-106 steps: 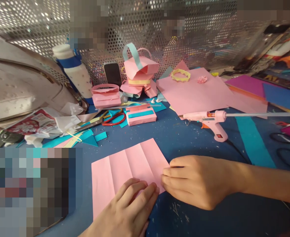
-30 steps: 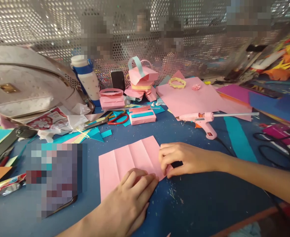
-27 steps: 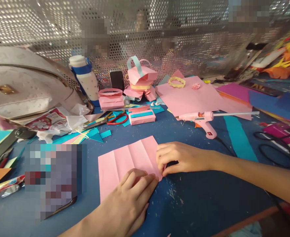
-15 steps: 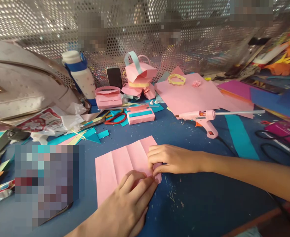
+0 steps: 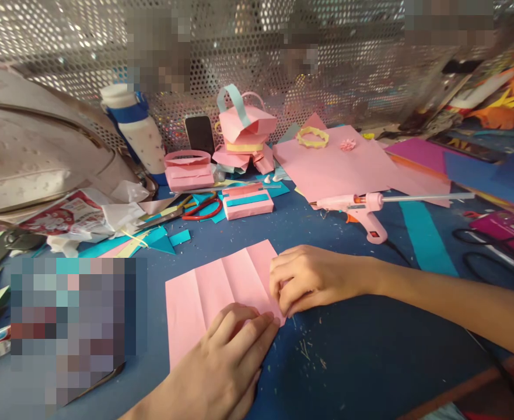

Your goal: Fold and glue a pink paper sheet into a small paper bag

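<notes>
A pink sheet of paper [image 5: 213,291] lies on the blue table, crossed by several parallel fold lines. My left hand [image 5: 233,359] rests over its lower right part, with fingers close together and the tips pressed at the paper's right edge. Beside those fingertips, my right hand [image 5: 298,280] is curled closed on the same right edge, pinching it. The fingertips of both hands are nearly touching. Part of the sheet's lower side is hidden under my left hand and forearm.
Beyond the sheet are a pink paper box [image 5: 248,204], red-handled scissors [image 5: 202,207] and blue paper scraps [image 5: 158,240]. A pink glue gun [image 5: 362,210] lies to the right with its cord trailing. Farther back stand a bottle [image 5: 136,134], a phone [image 5: 199,135] and a bag [image 5: 38,134].
My right hand has slid slightly right and nearer along the paper's edge, its fingers more curled. The left hand stays pressed on the sheet. The view has shifted a little.
</notes>
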`<action>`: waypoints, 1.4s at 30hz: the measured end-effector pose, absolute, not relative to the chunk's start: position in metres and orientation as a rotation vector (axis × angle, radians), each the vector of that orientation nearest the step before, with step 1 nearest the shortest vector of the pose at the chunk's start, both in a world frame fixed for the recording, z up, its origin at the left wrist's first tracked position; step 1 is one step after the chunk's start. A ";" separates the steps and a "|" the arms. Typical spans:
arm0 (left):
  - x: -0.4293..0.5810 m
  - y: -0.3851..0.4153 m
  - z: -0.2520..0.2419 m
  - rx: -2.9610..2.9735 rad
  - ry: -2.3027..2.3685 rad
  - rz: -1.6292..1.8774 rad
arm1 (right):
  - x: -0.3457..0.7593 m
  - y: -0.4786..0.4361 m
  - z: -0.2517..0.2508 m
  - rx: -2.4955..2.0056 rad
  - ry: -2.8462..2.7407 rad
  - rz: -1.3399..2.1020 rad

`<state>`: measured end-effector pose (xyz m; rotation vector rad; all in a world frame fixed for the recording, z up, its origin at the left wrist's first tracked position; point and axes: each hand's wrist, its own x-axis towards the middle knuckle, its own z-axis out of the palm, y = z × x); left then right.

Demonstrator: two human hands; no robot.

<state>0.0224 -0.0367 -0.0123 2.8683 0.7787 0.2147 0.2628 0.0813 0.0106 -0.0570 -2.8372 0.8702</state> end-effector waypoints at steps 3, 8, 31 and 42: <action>0.022 -0.035 -0.012 2.893 0.750 0.241 | 0.263 0.078 0.010 0.002 -2.855 0.678; 0.022 -0.034 -0.010 2.922 0.716 0.302 | 0.262 0.069 0.010 0.094 -2.935 0.271; 0.022 -0.036 -0.008 2.833 0.745 0.283 | 0.250 0.062 0.019 -0.004 -3.045 0.283; 0.022 -0.037 -0.004 2.824 0.731 0.244 | 0.250 0.063 0.026 -0.172 -3.094 0.474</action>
